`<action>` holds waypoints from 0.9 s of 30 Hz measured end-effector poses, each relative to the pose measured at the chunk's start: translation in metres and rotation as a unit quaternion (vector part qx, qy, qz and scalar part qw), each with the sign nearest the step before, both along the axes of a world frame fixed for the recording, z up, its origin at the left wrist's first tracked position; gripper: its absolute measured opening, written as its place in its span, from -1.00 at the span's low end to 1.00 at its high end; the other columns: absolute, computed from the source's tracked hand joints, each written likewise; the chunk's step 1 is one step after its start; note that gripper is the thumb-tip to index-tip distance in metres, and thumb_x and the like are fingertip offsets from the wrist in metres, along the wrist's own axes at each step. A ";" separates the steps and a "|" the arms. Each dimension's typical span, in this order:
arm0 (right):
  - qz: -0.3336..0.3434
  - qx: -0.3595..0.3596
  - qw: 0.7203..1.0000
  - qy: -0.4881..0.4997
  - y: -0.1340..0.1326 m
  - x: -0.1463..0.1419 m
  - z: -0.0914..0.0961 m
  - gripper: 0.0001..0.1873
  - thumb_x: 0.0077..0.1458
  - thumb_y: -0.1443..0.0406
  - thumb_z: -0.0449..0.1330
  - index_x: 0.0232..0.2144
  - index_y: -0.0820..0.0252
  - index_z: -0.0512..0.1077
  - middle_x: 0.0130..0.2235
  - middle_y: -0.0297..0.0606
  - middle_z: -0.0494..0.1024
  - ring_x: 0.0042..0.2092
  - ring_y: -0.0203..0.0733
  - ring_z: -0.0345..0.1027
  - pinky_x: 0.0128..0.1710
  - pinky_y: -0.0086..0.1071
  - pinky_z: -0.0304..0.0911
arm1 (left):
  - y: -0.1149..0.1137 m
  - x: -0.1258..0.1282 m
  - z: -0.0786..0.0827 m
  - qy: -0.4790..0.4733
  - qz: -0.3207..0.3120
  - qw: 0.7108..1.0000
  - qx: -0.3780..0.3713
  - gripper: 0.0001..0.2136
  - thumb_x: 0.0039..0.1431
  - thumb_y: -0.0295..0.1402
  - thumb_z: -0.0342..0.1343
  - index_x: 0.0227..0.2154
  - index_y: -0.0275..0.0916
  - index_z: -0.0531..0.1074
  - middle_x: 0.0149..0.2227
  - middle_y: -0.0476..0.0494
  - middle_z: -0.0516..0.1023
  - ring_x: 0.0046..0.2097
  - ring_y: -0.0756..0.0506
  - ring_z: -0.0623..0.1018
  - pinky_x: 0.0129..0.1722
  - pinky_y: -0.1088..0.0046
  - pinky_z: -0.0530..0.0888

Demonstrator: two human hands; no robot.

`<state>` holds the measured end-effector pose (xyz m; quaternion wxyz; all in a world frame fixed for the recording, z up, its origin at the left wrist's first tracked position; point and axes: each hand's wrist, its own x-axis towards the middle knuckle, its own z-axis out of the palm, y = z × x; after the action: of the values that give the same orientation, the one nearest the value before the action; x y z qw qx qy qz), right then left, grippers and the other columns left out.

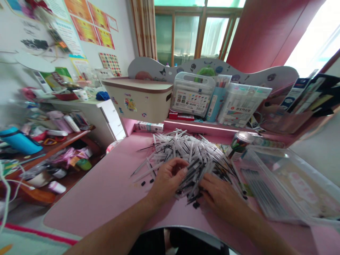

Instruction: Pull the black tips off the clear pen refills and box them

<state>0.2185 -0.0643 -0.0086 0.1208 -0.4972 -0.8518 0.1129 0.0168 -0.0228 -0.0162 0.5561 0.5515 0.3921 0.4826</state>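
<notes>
A large heap of pens (183, 145) with clear barrels and black tips or caps lies on the pink desk. At its near edge, my left hand (171, 175) has its fingers curled and its thumb against several pens. My right hand (219, 193) presses bent fingers into the same bunch (195, 173) from the right, so the pens lie between both hands. Exactly which pens the fingers pinch is hidden. Small black caps (143, 183) sit loose left of my left hand, and another black cap (196, 205) is just below the bunch.
A clear plastic box (265, 152) with a row of pens (262, 191) stands at right. Behind it is a drinks can (240, 143). A lidded bin (143, 101), marker cases (192, 95) and a pen holder (287, 118) line the shelf. Cluttered shelves (53, 141) stand left of the desk.
</notes>
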 end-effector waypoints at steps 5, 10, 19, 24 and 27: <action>-0.051 0.073 0.996 0.013 0.013 0.008 -0.011 -0.78 0.20 0.45 0.05 -0.23 0.18 0.47 -0.18 -0.17 0.48 -0.19 -0.14 0.40 -0.20 -0.29 0.28 | 0.002 0.001 0.003 0.011 0.037 0.999 0.008 -0.85 0.12 -0.31 0.19 -0.28 -0.25 0.48 -0.35 -0.07 0.52 -0.32 -0.05 0.48 -0.29 0.44 0.40; -0.043 0.096 0.994 0.035 0.016 0.009 -0.017 -0.78 0.19 0.45 0.07 -0.21 0.18 0.49 -0.16 -0.16 0.49 -0.15 -0.13 0.38 -0.13 -0.27 0.31 | 0.002 -0.001 -0.002 0.066 0.029 0.997 0.033 -0.85 0.16 -0.30 0.16 -0.26 -0.24 0.49 -0.34 -0.07 0.51 -0.34 -0.05 0.47 -0.29 0.43 0.40; -0.011 0.076 0.997 0.023 0.011 0.005 -0.012 -0.74 0.10 0.52 0.05 -0.30 0.20 0.49 -0.23 -0.19 0.44 -0.18 -0.16 0.33 -0.19 -0.32 0.25 | -0.001 -0.001 0.007 0.125 0.035 0.989 0.076 -0.88 0.18 -0.35 0.10 -0.27 -0.25 0.49 -0.37 -0.07 0.51 -0.38 -0.05 0.45 -0.34 0.44 0.35; -0.009 0.069 0.997 0.043 0.008 0.009 -0.002 -0.71 0.02 0.53 0.04 -0.29 0.21 0.48 -0.24 -0.19 0.44 -0.18 -0.15 0.31 -0.18 -0.32 0.22 | -0.008 -0.001 0.011 0.289 -0.051 0.930 0.219 -0.90 0.15 -0.47 0.10 -0.32 -0.22 0.50 -0.35 -0.08 0.54 -0.30 -0.08 0.49 -0.26 0.41 0.35; 0.015 0.053 0.997 0.060 0.007 0.012 0.001 -0.70 0.02 0.51 0.05 -0.24 0.19 0.48 -0.20 -0.20 0.46 -0.14 -0.15 0.33 -0.15 -0.32 0.22 | -0.012 0.000 0.009 0.388 -0.110 0.868 0.289 -0.88 0.18 -0.48 0.08 -0.29 -0.22 0.50 -0.29 -0.12 0.55 -0.21 -0.13 0.51 -0.22 0.37 0.35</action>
<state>0.2301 -0.0568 -0.0072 0.1966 -0.4699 -0.8549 0.0988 0.0168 -0.0348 -0.0075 0.2239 0.8701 0.3560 0.2570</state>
